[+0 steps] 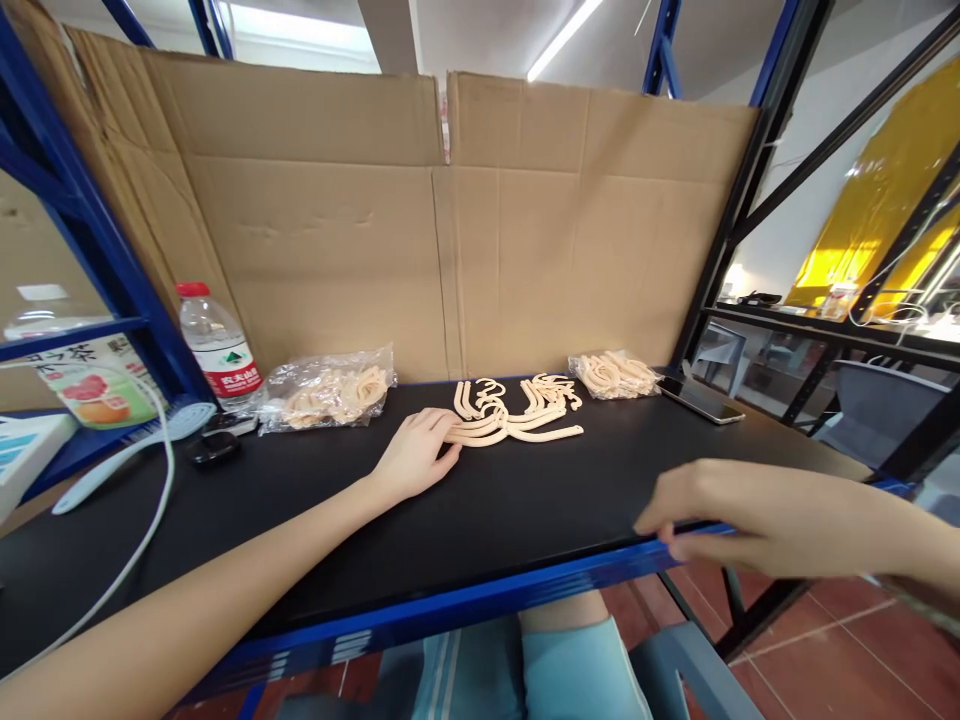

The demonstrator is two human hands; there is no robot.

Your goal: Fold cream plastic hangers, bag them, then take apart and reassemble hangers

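Observation:
Beige, rope-like curved strips (544, 434) lie in a loose pattern on the black tabletop, with smaller curled pieces (555, 388) behind them. My left hand (418, 450) reaches to the left ends of the front strips. Its fingers are stretched out and its fingertips touch the strips; the thumb is spread toward me. Above the table's front right edge is my right hand (742, 515), slightly blurred, apart from the strips. Its fingers bend loosely downward, the thumb is apart from them, and I see nothing in it.
Clear bags of similar beige pieces lie at the back left (334, 392) and back right (615, 374). A phone (701, 400) is at the right. At the left are a red-capped bottle (217, 350), a pale blue brush (135, 455) and a white cable (161, 490). Cardboard (322, 250) walls the back.

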